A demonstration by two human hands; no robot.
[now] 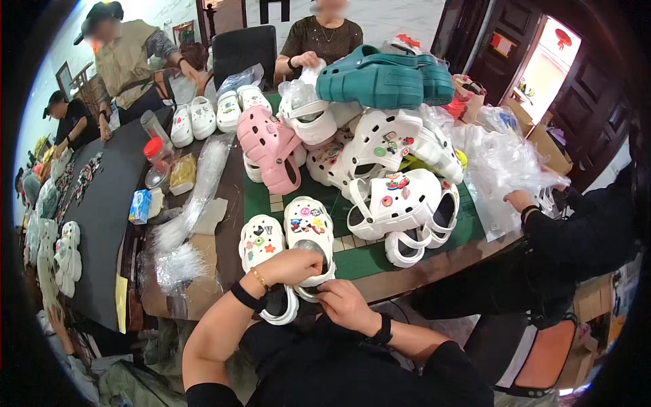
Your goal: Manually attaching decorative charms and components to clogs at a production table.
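Note:
Two white clogs with colourful charms stand side by side at the table's near edge. Over the foot opening of the right-hand clog (306, 218) my left hand (297, 266) is closed, its fingertips hidden; a greyish, shiny, see-through piece (308, 247) shows beside it. At the heel of that same clog, my right hand (346, 305) pinches the heel strap. The left-hand clog (262, 239) lies beneath my left wrist, its heel pointing toward me. Charms on both uppers include stars and small cartoon figures.
A pile of white clogs (397, 203), a pink clog (266, 146) and teal clogs (369, 80) rises ahead. Clear plastic strips (200, 190), a red-lidded jar (156, 152) and a blue box (140, 206) lie left. Plastic bags (498, 163) and a co-worker's hand (521, 201) are right.

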